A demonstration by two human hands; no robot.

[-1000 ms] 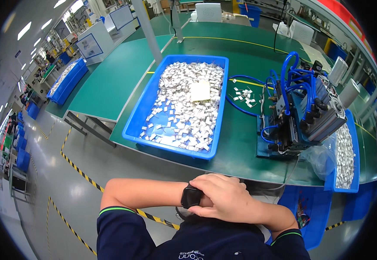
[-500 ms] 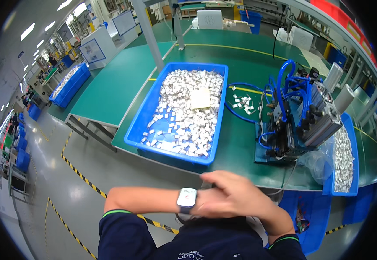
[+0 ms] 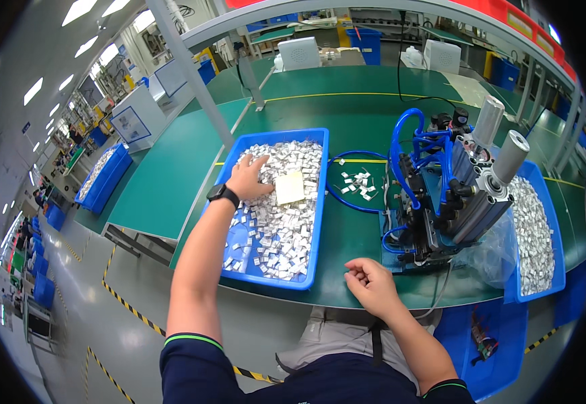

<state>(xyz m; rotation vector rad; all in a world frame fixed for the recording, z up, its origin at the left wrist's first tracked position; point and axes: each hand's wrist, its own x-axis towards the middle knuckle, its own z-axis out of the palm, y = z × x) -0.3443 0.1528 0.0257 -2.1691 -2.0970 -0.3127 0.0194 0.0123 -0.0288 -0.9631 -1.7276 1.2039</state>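
My left hand (image 3: pixel 247 178) reaches into the far left part of a blue bin (image 3: pixel 322 202), fingers spread on a heap of small white block-shaped parts (image 3: pixel 283 232). Whether a part is between its fingertips is too small to make out, but the hand looks open. A pale yellow paper slip (image 3: pixel 289 188) lies on the heap just right of it. My right hand (image 3: pixel 372 288) hovers by the table's front edge, fingers loosely curled in, nothing visible in them. It is between the bin and a pneumatic fixture (image 3: pixel 441 195) with blue hoses and silver cylinders.
Several loose white parts with thin leads (image 3: pixel 359 184) lie on the green table (image 3: pixel 347 242) behind my right hand. A second blue bin (image 3: pixel 554 202) of white parts stands right of the fixture, beside a clear plastic bag (image 3: pixel 492 252). A grey frame post (image 3: pixel 202 87) rises behind the left bin.
My hands were together at the left wrist in front of my body. They have parted: the left went forward into the bin, the right moved to the table edge. The view has shifted too.
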